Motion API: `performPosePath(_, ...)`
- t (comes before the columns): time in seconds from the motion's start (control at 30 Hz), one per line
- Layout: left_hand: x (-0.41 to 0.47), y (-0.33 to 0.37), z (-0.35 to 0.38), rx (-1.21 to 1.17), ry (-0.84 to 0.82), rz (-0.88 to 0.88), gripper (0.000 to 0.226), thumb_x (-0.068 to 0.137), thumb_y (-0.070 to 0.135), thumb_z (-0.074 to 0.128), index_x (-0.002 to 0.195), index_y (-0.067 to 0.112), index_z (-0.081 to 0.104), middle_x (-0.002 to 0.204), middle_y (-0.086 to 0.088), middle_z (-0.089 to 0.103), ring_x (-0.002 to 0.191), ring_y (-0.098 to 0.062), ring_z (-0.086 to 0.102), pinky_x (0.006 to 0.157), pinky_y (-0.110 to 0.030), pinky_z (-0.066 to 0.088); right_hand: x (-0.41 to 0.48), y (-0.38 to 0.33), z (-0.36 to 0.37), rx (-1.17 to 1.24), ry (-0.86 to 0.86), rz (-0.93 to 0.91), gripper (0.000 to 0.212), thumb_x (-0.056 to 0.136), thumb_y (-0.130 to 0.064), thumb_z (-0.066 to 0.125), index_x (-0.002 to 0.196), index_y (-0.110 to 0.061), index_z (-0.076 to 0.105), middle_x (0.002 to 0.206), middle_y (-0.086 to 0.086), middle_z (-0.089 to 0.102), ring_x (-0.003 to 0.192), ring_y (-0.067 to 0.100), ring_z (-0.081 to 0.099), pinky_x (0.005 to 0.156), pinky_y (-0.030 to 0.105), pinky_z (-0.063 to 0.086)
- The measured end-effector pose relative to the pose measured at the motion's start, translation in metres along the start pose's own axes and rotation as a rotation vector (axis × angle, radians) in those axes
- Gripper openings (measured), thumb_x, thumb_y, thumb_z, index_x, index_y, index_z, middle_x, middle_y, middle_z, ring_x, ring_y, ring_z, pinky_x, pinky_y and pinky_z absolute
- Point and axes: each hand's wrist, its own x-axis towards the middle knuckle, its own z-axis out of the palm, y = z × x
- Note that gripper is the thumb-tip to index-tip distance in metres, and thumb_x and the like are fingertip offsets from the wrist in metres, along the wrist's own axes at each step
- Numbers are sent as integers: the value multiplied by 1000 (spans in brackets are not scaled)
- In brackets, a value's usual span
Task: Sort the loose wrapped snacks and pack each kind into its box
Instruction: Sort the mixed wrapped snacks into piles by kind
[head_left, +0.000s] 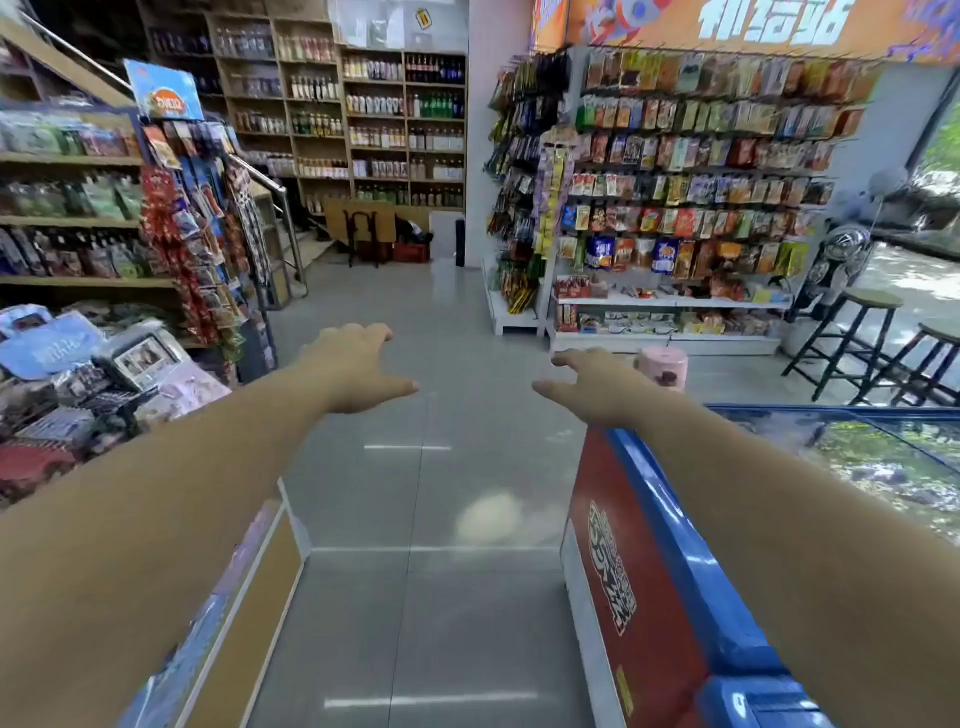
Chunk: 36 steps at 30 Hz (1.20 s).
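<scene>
Both my arms stretch forward over a shop aisle. My left hand (358, 364) hangs in the air with relaxed, spread fingers and holds nothing. My right hand (592, 384) is level with it, fingers loosely spread, empty too. A gap of grey floor lies between them. Wrapped snacks hang in rows on the rack (691, 171) at the far right and lie on its low white shelf (670, 300). More packets hang on a stand (202, 234) at the left. No sorting box is visible near my hands.
A red and blue chest freezer (649, 561) with a glass lid runs under my right arm. A counter (249, 613) edges the left side. Packaged goods (93, 374) pile at the left. Two stools (872, 343) stand at the right, and bottle shelves (374, 119) fill the back wall.
</scene>
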Motion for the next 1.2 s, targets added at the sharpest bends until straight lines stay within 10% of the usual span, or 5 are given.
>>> performPosePath(0.67,275,-114,214,-125,-504,-30,85,82,61,65,148,16,36,153,-8,36,138,-29,37,109,-36,34,289,18,229,87,-392,221,69,88,-69,47,142,-26,45,146,6,45,132,27,44,110,42,37)
performPosePath(1.2,563,-27,348,-132,-690,-65,82,80,62,65,147,21,39,153,-2,39,138,-25,39,111,-37,35,535,214,273,225,-590,400,68,89,-65,48,144,-24,43,144,7,44,127,29,48,106,41,40)
